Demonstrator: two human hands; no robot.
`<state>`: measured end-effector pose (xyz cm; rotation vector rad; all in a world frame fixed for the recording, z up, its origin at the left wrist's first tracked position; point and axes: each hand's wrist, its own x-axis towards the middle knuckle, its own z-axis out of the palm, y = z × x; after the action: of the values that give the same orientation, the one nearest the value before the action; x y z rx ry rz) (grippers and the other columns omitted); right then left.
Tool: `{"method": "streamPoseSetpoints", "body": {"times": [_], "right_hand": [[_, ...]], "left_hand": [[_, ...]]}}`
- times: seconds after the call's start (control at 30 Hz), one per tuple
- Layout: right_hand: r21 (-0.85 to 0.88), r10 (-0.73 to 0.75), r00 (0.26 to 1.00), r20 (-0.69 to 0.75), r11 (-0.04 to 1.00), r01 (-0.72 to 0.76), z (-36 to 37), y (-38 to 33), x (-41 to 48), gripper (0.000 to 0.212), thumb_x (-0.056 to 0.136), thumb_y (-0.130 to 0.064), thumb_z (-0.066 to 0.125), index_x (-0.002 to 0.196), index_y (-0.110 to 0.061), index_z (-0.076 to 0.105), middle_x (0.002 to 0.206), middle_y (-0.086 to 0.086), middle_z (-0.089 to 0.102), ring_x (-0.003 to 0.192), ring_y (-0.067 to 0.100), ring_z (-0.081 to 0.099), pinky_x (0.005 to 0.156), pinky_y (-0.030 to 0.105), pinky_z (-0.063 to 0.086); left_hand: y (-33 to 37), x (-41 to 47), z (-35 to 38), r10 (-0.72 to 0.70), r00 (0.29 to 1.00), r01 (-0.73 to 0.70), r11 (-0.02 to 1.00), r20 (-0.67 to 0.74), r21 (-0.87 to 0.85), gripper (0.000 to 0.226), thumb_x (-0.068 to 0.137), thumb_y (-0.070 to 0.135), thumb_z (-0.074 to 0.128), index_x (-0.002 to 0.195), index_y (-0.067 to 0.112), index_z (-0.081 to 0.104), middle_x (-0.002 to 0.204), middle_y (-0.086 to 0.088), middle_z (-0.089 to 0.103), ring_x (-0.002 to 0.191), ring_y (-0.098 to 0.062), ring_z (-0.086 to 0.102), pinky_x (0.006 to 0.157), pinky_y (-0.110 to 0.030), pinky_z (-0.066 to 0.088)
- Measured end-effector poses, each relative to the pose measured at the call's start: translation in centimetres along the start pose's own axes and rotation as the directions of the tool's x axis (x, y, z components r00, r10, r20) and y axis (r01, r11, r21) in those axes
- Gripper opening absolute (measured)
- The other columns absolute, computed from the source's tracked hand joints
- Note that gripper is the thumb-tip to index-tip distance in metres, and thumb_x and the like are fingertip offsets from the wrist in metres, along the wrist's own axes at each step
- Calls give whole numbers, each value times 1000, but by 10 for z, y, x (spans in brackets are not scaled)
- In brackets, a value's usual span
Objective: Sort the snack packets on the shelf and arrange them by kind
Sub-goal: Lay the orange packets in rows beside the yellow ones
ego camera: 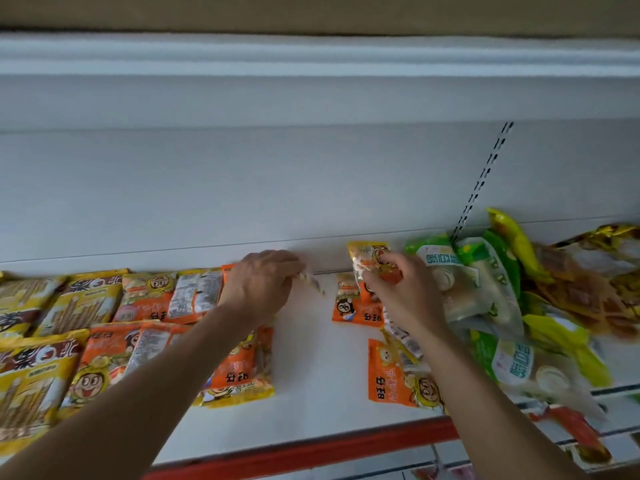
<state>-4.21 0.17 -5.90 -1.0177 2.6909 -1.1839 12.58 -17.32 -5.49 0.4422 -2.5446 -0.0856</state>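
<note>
Orange snack packets [145, 299] with a cartoon face lie in rows on the left of the white shelf [311, 375]. My left hand [259, 285] rests on the right end of that row, pinching the edge of a packet [313, 280] lying there. My right hand [398, 292] holds another orange packet [369, 258] upright near the shelf's back. Two more orange packets [353, 306] [391, 375] lie flat beneath and in front of that hand.
Yellow packets [41, 368] of stick snacks fill the far left. A loose heap of green and white bags [485, 292] and gold bags [588, 282] crowds the right. The shelf has a red front edge [311, 448]. Another shelf overhangs above.
</note>
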Motion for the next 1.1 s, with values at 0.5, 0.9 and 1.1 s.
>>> {"method": "streamPoseSetpoints", "body": {"times": [0.5, 0.9, 1.1], "right_hand": [[155, 40, 988, 149, 986, -63, 54, -37, 0, 42, 81, -53, 69, 114, -26, 67, 116, 3, 56, 104, 17, 58, 87, 32, 50], [-89, -273, 930, 246, 949, 302, 83, -27, -7, 32, 91, -30, 66, 117, -13, 71, 140, 7, 52, 123, 29, 51, 98, 32, 43], [-134, -370, 856, 361, 888, 440, 84, -31, -5, 36, 91, -25, 64, 127, -22, 65, 137, -2, 57, 124, 28, 49, 101, 33, 38]], "left_hand": [[8, -25, 14, -74, 848, -94, 954, 525, 286, 48, 91, 39, 49, 138, 34, 50, 148, 12, 43, 148, -19, 16, 116, -55, -13], [4, -21, 27, -216, 906, 128, 959, 363, 251, 67, 87, 65, 49, 142, 28, 40, 145, 7, 46, 145, -19, 24, 118, -45, -4], [1, -20, 27, -177, 904, 79, 964, 390, 254, 61, 90, 60, 45, 143, 29, 41, 148, 8, 44, 144, -18, 28, 120, -48, -1]]}}
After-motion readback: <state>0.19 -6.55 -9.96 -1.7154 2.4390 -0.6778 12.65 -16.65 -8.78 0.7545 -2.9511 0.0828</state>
